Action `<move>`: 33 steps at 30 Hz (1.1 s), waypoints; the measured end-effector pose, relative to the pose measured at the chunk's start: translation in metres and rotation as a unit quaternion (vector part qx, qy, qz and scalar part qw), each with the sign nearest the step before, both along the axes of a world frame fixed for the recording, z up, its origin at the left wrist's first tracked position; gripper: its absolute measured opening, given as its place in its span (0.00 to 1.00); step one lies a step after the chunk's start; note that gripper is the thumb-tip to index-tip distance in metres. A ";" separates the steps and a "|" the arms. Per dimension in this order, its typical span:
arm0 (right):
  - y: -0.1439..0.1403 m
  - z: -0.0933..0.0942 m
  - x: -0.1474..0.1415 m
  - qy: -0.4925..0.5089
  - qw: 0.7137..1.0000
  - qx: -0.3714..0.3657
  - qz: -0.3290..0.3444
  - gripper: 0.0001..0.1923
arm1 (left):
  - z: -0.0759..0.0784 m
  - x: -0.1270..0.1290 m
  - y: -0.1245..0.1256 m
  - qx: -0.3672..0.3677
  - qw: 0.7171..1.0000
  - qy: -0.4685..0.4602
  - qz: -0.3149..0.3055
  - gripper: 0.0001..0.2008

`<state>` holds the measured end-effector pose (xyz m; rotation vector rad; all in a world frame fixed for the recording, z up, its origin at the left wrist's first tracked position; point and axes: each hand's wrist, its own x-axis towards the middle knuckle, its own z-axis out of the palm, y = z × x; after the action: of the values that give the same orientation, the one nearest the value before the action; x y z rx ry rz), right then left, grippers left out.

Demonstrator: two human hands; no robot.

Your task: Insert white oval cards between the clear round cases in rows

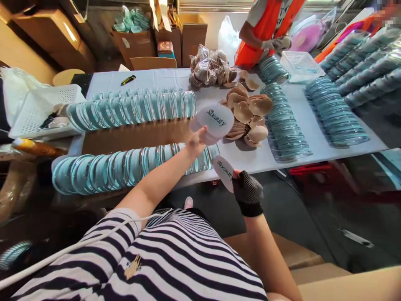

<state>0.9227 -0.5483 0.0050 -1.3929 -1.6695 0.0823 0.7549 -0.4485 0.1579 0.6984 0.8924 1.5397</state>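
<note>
My left hand (198,141) is bare and closed on a stack of whitish oval cards (216,117), the top one printed with dark "beauty" lettering. My right hand (247,189), in a dark fingerless glove, pinches a single oval card (224,173) with the same print, tilted over the table's front edge. The single card is apart from the stack. Beyond my left hand lie tan cup-shaped pads (242,112), some nested, some loose. Beneath my left forearm runs a row of clear, bluish round cases (125,167) standing on edge.
A second row of cases (134,108) lies farther back, and more stacked cases (286,125) stand at right. Bagged pads (211,65), a yellow cutter (128,80) and a white basket (46,110) are on the table (156,77). A co-worker in an orange vest (266,25) works opposite.
</note>
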 end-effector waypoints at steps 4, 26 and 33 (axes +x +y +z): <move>0.048 0.020 -0.033 -0.052 0.994 -0.082 0.058 0.19 | -0.013 -0.011 0.005 -0.013 1.000 -0.013 0.010 0.17; 0.053 0.021 -0.065 -0.033 0.968 -0.232 0.089 0.17 | -0.018 -0.015 -0.003 0.005 0.999 0.023 0.044 0.17; 0.061 0.001 -0.071 0.213 0.877 -0.357 0.241 0.13 | -0.024 -0.007 -0.009 0.045 0.997 0.034 0.059 0.23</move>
<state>0.8520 -0.4870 0.0065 -1.2800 -1.6160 1.3136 0.7479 -0.4574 0.1342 0.7787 0.9332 1.6768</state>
